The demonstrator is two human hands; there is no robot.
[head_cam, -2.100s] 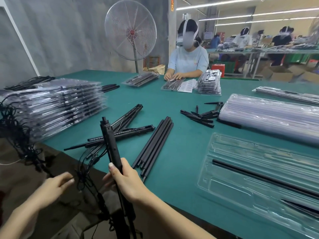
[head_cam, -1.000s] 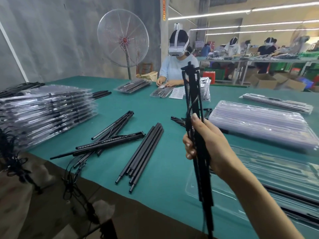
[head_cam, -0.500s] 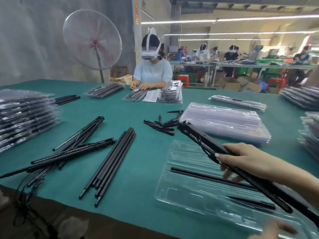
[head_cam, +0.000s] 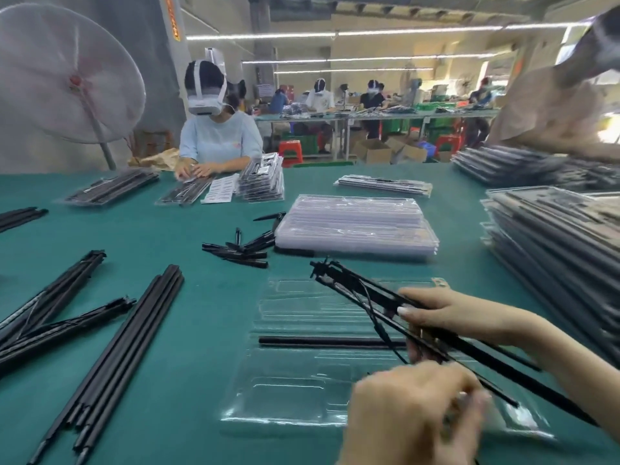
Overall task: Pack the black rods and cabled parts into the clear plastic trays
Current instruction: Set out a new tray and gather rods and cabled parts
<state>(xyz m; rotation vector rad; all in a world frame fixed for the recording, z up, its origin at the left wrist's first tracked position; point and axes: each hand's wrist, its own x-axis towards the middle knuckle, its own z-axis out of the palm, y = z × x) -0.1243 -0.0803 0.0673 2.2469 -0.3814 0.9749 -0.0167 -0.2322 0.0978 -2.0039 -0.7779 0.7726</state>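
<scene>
My right hand [head_cam: 446, 317] grips a long black cabled rod part [head_cam: 355, 290] and holds it slanted over the open clear tray [head_cam: 295, 394] in front of me. Its thin cable loops down under the hand. My left hand [head_cam: 412, 411] is blurred at the near edge, with its fingers curled on the dark lower end of the same part. One black rod [head_cam: 318, 342] lies across the tray's middle slot. A bundle of loose black rods [head_cam: 124, 347] lies to the left on the green table. More cabled parts [head_cam: 50, 317] lie beyond it.
A stack of empty clear trays [head_cam: 355, 226] sits behind the open tray, with short black pieces [head_cam: 241, 251] beside it. Stacks of packed trays [head_cam: 553, 250] rise at the right. A person [head_cam: 218, 142] works at the far edge, next to a standing fan [head_cam: 67, 75].
My right hand has carried the cabled part from upright at the left to slanted over the tray. My left hand has come up from below to its lower end.
</scene>
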